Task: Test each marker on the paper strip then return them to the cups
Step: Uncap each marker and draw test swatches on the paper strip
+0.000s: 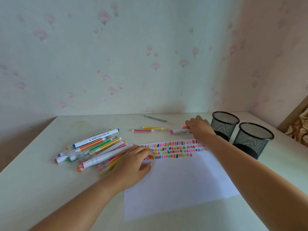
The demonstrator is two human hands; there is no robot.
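Observation:
A white paper sheet (180,184) lies on the desk, its far edge covered with rows of coloured test marks (175,150). My left hand (135,165) rests on the paper's left edge, fingers curled, beside a pile of markers (93,150). My right hand (199,129) reaches behind the paper and grips a white marker with a pink cap (180,131); an orange marker end (183,126) shows just behind it. Two black mesh cups (225,125) (253,140) stand empty at the right.
A red striped marker (144,130) and a yellow striped marker (153,128) lie behind the paper. A thin grey pen (155,119) lies near the wall. The desk meets the wall at the back and a brown object (300,129) at far right.

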